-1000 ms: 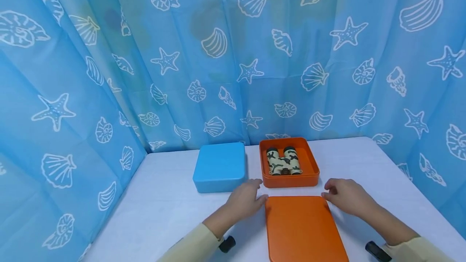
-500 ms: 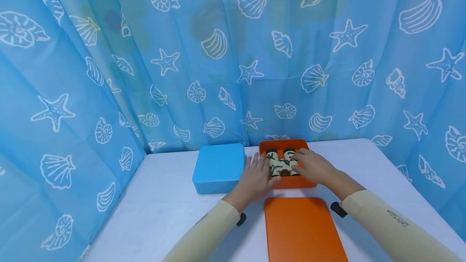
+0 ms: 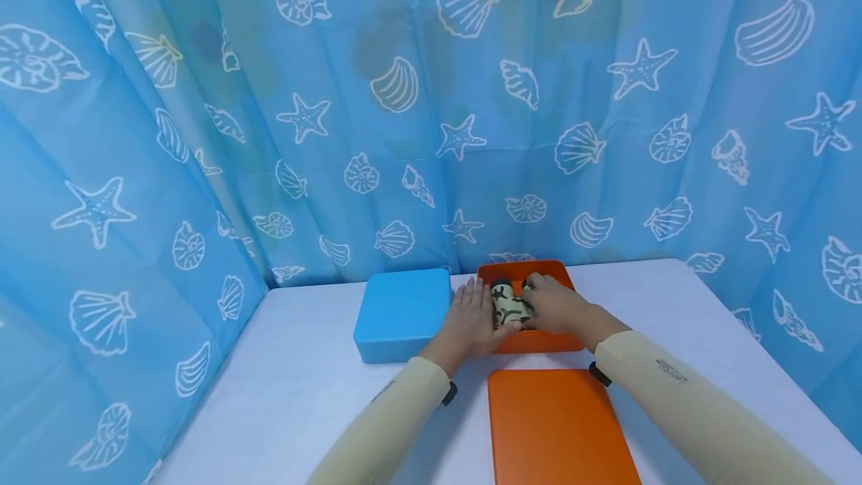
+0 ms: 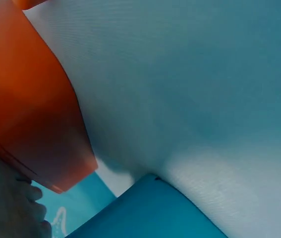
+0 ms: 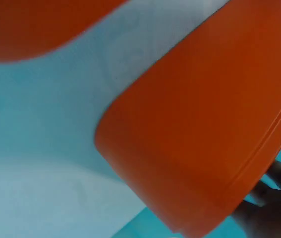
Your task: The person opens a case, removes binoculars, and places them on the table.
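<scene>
Binoculars (image 3: pixel 506 307) in a camouflage print lie inside an open orange box (image 3: pixel 539 343) at the back of the table. My right hand (image 3: pixel 557 305) reaches into that box, its fingers curled over the right barrel and hiding most of it. Along the box's left wall rests my left hand (image 3: pixel 468 322), fingers straight and thumb stretched across the front rim. In the left wrist view the hand (image 4: pixel 11 203) shows beside the orange wall. The right wrist view has dark fingers of the hand (image 5: pixel 274 208) past the box rim; the binoculars are hidden there.
A closed blue box (image 3: pixel 402 314) stands just left of the orange box, close to my left hand. An orange lid (image 3: pixel 559 425) lies flat on the white tablecloth (image 3: pixel 289 380) in front. Behind the table hangs a blue shell-print curtain (image 3: pixel 417 133).
Both hands have moved forward from beside the lid to the orange box. The left came to rest on its left wall; the right went inside and took hold of the binoculars.
</scene>
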`<state>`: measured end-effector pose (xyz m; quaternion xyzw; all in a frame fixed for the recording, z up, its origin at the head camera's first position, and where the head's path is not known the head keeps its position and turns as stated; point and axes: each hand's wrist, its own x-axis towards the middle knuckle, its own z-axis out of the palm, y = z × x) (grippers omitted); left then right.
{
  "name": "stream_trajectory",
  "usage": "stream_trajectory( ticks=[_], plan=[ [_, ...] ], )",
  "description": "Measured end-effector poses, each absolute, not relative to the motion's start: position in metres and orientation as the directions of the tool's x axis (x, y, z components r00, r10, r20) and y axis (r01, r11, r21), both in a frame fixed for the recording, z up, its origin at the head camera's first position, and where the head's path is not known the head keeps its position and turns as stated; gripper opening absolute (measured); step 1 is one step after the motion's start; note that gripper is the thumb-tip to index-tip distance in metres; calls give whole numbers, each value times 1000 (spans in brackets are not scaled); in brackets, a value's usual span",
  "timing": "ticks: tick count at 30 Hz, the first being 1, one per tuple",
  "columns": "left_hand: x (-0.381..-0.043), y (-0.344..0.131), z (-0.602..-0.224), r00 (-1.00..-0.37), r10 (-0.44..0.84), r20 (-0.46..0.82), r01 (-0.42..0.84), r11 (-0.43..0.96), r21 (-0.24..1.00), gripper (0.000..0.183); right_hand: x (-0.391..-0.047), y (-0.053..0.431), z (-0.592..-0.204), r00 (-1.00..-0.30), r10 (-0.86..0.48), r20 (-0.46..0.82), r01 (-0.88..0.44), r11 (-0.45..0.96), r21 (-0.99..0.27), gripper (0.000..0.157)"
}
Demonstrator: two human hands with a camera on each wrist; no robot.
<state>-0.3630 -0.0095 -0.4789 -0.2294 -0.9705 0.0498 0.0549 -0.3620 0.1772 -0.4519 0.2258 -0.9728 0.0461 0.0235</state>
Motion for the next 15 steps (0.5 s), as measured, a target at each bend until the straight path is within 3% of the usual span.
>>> stream_trajectory(
  ticks=[5,15],
  plan=[
    [-362,-10,-478,-904,423,60,418,905,-84,105,-369,172,-455,-905,-425,29,-425,905,-21,63],
    [-364,-8,-478,-910,413,38,409,909,-75,109,-383,168,-463,-928,-363,-85,-361,932,-47,74]
  ],
)
